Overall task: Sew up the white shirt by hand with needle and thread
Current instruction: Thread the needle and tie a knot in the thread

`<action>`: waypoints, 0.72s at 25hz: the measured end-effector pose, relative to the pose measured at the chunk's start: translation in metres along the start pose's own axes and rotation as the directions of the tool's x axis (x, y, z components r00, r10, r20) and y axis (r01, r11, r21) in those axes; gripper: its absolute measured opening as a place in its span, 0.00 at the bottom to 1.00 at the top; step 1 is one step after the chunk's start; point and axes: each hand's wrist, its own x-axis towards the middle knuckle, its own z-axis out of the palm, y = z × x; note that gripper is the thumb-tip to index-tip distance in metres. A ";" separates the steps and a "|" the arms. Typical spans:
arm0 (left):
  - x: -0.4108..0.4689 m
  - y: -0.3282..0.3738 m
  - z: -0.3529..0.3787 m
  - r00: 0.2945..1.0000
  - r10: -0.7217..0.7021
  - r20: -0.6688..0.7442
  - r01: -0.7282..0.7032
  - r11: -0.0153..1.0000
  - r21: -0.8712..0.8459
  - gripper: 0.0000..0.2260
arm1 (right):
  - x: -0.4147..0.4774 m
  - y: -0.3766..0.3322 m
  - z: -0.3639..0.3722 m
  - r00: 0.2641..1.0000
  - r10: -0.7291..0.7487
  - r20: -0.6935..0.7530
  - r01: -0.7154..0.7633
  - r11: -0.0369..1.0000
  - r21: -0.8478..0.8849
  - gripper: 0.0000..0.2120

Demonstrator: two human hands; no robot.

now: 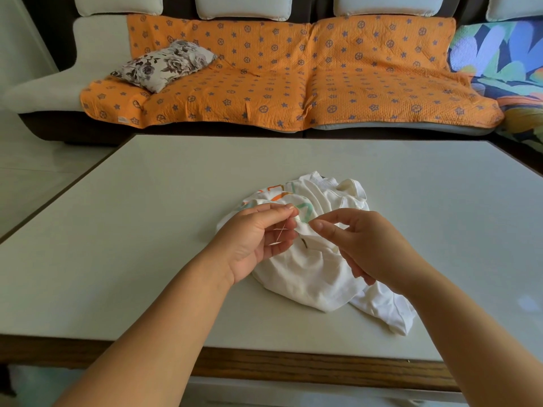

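Head cam: both hands hovered over the crumpled white shirt (308, 277), busy with the thread (280, 230).
The shirt lay bunched on the table (132, 215) right under them. The left hand (258, 236) pinched the thread at its fingertips, loose strand crossing the palm. The right hand (361, 242) had thumb and forefinger pressed together, probably on the needle, too thin to be sure. The fabric looked soft and floppy, so I'd grip close beside the stitch spot; slippy thread wants a firm pinch.

Crumpled white shirt (308, 271) on pale table (147, 215)
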 end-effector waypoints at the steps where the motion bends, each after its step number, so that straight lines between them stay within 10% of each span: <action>1: 0.000 0.000 0.000 1.000 0.001 -0.004 -0.001 1.000 -0.008 0.05 | 0.000 0.000 0.000 1.000 -0.001 0.003 0.001 1.000 0.013 0.09; 18: 0.003 -0.006 0.002 0.980 0.149 -0.131 -0.135 0.985 0.107 0.03 | -0.002 0.004 -0.015 0.996 0.065 0.064 -0.055 0.988 -0.147 0.07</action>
